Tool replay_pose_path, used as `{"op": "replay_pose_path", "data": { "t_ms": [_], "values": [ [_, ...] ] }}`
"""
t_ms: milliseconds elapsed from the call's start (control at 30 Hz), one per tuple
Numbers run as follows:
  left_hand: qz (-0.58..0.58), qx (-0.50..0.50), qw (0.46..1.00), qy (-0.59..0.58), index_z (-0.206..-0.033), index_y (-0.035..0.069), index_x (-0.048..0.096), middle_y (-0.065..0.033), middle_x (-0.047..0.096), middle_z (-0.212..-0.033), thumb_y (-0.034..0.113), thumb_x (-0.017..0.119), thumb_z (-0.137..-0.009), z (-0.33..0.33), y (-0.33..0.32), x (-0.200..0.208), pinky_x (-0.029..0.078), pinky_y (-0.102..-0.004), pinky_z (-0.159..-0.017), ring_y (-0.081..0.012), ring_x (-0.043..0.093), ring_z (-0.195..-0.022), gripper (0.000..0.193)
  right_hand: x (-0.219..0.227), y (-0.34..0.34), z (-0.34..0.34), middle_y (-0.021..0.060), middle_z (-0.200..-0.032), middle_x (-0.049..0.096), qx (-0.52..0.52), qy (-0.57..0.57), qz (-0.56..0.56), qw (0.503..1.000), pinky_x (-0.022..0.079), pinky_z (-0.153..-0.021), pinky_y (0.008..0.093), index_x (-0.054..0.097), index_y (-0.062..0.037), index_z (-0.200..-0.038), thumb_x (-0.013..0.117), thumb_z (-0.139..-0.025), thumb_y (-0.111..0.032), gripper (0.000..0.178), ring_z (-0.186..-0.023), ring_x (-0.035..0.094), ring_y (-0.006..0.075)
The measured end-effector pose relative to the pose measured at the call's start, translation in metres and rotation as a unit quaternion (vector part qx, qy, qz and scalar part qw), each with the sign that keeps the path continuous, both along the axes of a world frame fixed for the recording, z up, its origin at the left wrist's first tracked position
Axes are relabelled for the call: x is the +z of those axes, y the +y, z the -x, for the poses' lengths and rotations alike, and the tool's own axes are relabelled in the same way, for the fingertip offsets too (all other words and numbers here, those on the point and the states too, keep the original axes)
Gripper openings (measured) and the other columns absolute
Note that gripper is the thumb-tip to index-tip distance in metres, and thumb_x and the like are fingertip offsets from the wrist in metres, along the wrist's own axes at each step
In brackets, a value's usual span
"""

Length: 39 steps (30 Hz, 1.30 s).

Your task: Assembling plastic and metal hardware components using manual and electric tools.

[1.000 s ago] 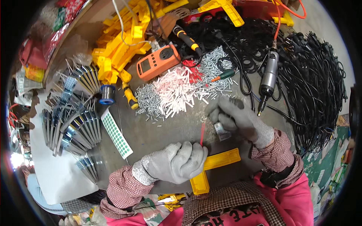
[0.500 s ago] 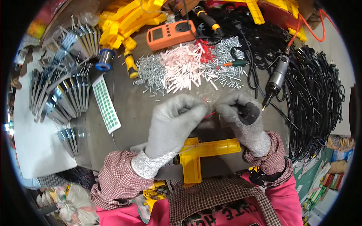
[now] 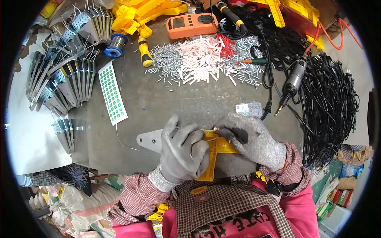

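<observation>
My left hand (image 3: 184, 148), in a grey work glove, is over the left part of a yellow plastic T-shaped piece (image 3: 211, 168). Its index finger stands up apart while the other fingers curl in; what they grip, if anything, is hidden. From beneath this hand a flat metal plate with holes (image 3: 149, 139) sticks out to the left. My right hand (image 3: 250, 137), also gloved, is closed in a pinch over the yellow piece's right arm. Between its fingertips is the end of a thin pale wire (image 3: 209, 130), which runs toward my left hand.
Screws (image 3: 162, 63), white sleeves (image 3: 198, 59) and an orange meter (image 3: 192, 24) lie at the back. On the left are metal blades (image 3: 75, 83), a solder spool (image 3: 116, 45) and a green-dotted sticker sheet (image 3: 113, 95). An electric screwdriver (image 3: 293, 81) and black cables (image 3: 329, 103) lie right.
Both hands have come nearer to me, down over the yellow piece. The thin red wire between them no longer shows. The metal plate and a small pale card have come into sight.
</observation>
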<state>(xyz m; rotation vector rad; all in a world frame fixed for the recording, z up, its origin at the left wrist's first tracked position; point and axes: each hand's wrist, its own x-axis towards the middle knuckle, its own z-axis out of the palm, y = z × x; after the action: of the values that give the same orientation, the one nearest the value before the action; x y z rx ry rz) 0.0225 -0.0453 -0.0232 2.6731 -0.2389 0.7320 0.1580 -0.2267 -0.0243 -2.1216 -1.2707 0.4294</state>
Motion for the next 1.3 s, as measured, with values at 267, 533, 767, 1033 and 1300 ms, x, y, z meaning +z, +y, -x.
{"op": "replay_pose_path", "data": {
  "t_ms": [267, 533, 767, 1033, 1300],
  "values": [
    [0.195, 0.006, 0.978, 0.072, -0.085, 0.013, 0.069, -0.002, 0.063, -0.088, 0.005, 0.075, -0.073, -0.016, 0.006, 0.031, 0.04, -0.0487, -0.104, -0.0223, 0.06, -0.096, 0.015, 0.017, 0.018, -0.017, 0.0059, -0.075, 0.063, -0.086, 0.319, -0.003, 0.944, 0.046, -0.064, 0.0301, 0.067, 0.0023, -0.1, 0.06, -0.098, -0.035, 0.038, -0.07, 0.055, 0.0095],
    [-0.029, 0.045, 0.996, 0.077, -0.094, 0.008, 0.066, -0.0032, 0.063, -0.08, 0.009, 0.071, -0.078, -0.035, 0.005, 0.035, 0.045, -0.0451, -0.099, -0.0221, 0.062, -0.088, 0.016, 0.015, 0.02, -0.015, 0.0057, -0.069, 0.057, -0.067, 0.219, 0.001, 0.973, 0.043, -0.06, 0.0281, 0.064, 0.0022, -0.096, 0.054, -0.102, -0.033, 0.037, -0.065, 0.051, 0.0089],
    [0.519, 0.046, 0.824, 0.223, -0.126, -0.004, 0.054, -0.0062, 0.069, -0.095, -0.005, 0.059, -0.089, -0.035, 0.006, 0.029, 0.052, -0.0253, -0.086, -0.0101, 0.065, -0.09, 0.037, 0.023, 0.021, -0.018, 0.003, -0.085, 0.061, -0.083, 0.357, -0.034, 0.93, 0.045, -0.064, 0.0258, 0.062, -0.0011, -0.116, 0.048, -0.105, -0.028, 0.032, -0.076, 0.054, 0.0079],
    [0.566, 0.026, 0.789, 0.237, -0.132, -0.003, 0.05, -0.0053, 0.068, -0.095, -0.006, 0.061, -0.087, -0.037, 0.011, 0.03, 0.051, -0.0249, -0.088, -0.0089, 0.064, -0.093, 0.046, 0.027, 0.026, -0.019, 0.0019, -0.098, 0.067, -0.093, 0.455, -0.085, 0.881, 0.047, -0.07, 0.0177, 0.063, -0.0012, -0.112, 0.057, -0.101, -0.018, 0.021, -0.083, 0.058, 0.0018],
    [0.595, 0.054, 0.751, 0.282, -0.118, -0.001, 0.057, -0.0032, 0.066, -0.091, -0.004, 0.062, -0.088, -0.039, 0.01, 0.04, 0.051, -0.0225, -0.078, -0.0071, 0.062, -0.084, 0.031, 0.016, 0.024, -0.02, -0.001, -0.092, 0.067, -0.073, 0.465, -0.093, 0.877, 0.046, -0.072, 0.0189, 0.063, -0.0038, -0.11, 0.064, -0.095, -0.014, 0.018, -0.084, 0.057, 0.0015]
  ]
}}
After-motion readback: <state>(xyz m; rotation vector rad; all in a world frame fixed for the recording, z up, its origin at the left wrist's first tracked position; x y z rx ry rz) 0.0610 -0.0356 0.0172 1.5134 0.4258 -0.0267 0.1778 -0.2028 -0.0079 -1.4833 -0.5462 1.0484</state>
